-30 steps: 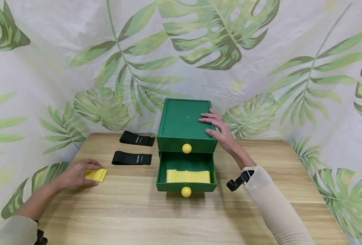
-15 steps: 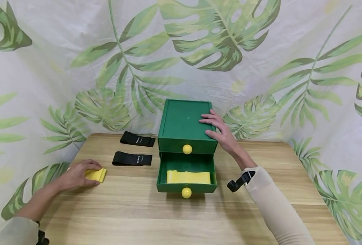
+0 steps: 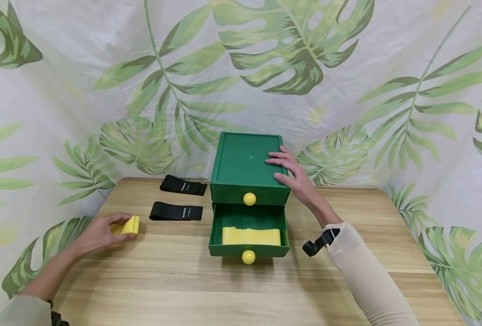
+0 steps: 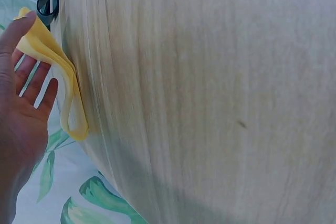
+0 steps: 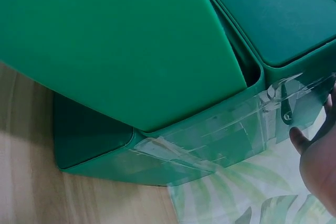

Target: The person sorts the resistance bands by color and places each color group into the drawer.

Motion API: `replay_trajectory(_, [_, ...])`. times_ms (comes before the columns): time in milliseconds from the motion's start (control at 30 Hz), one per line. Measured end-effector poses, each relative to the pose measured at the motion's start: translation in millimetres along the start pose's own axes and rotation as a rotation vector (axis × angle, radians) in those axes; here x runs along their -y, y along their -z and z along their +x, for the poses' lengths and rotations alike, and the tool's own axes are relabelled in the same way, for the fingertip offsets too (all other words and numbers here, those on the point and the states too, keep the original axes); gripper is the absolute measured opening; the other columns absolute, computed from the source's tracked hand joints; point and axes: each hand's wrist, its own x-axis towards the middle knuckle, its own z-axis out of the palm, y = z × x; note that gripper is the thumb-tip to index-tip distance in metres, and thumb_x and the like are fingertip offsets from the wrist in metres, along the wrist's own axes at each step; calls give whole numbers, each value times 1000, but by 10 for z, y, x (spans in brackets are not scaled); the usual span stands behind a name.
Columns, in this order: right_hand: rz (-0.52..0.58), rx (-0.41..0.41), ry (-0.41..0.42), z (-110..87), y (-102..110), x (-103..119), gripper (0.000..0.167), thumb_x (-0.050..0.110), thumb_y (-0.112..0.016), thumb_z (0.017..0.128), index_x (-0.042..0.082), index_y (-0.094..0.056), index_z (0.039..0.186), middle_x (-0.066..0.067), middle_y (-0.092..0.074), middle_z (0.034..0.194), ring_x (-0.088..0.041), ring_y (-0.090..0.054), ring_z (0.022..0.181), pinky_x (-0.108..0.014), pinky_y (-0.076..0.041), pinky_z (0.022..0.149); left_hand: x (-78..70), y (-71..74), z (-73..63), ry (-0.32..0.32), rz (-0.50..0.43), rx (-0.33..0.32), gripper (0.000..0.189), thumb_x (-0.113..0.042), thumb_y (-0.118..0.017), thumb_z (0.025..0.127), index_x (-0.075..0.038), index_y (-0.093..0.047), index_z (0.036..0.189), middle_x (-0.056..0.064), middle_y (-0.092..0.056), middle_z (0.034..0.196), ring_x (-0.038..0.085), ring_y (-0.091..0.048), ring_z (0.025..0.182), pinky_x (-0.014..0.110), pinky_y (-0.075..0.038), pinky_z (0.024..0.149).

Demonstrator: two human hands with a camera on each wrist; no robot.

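Observation:
My left hand (image 3: 99, 232) pinches a folded yellow resistance loop band (image 3: 132, 225) at the left of the table. In the left wrist view the thumb lies over the band's (image 4: 44, 40) upper end, and its loop hangs down. My right hand (image 3: 296, 177) rests with spread fingers on the right edge of a green drawer cabinet (image 3: 245, 158). One drawer (image 3: 224, 250) below the top one is pulled out. Another yellow resistance band (image 3: 251, 236) lies folded inside it. The right wrist view shows the cabinet's side (image 5: 220, 135), with the thumb near the top unit.
Two black resistance bands, one farther back (image 3: 182, 185) and one nearer (image 3: 175, 211), lie folded left of the cabinet. Round yellow knobs (image 3: 248, 257) stick out from the drawer fronts. A leaf-print cloth (image 3: 196, 90) hangs behind the wooden table (image 3: 163, 280).
My left hand has closed on the yellow band and tilted it up, its near edge rising from the table. The right hand and the cabinet have stayed put.

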Motion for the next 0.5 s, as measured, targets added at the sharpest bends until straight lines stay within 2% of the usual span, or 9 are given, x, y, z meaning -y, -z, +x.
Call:
replay_trajectory(100, [3, -2, -1, -4, -4, -3, 40, 11, -57, 104, 2, -65, 142, -15, -47, 160, -25, -11, 164, -59, -5, 131, -35, 11, -14, 58, -52, -5, 52, -24, -94, 82, 3, -74, 121, 19, -77, 116, 30, -70, 105, 26, -56, 86])
replay_trajectory(267, [8, -7, -1, -10, -5, -9, 40, 10, -56, 104, 1, -64, 142, -16, -47, 160, -25, -11, 164, -59, -5, 131, -79, 30, -21, 121, -154, -25, 47, -24, -90, 88, 1, -73, 124, 21, -74, 121, -7, -61, 104, 13, -52, 88])
replay_trajectory(333, [9, -8, -1, -9, -4, -9, 40, 9, -55, 104, 1, -64, 142, -16, -47, 160, -25, -11, 164, -59, -5, 131, -100, 39, -27, 144, -189, -40, 47, -23, -88, 90, 2, -71, 127, 24, -73, 123, -16, -55, 102, 11, -51, 87])
replay_trajectory(500, [13, -5, -1, -1, -6, 0, 39, 9, -55, 104, 1, -64, 142, -16, -47, 161, -26, -10, 164, -59, -6, 131, -184, 71, -46, 205, -226, -60, 52, -28, -84, 94, 3, -67, 133, 25, -70, 128, -19, -53, 101, 8, -49, 84])
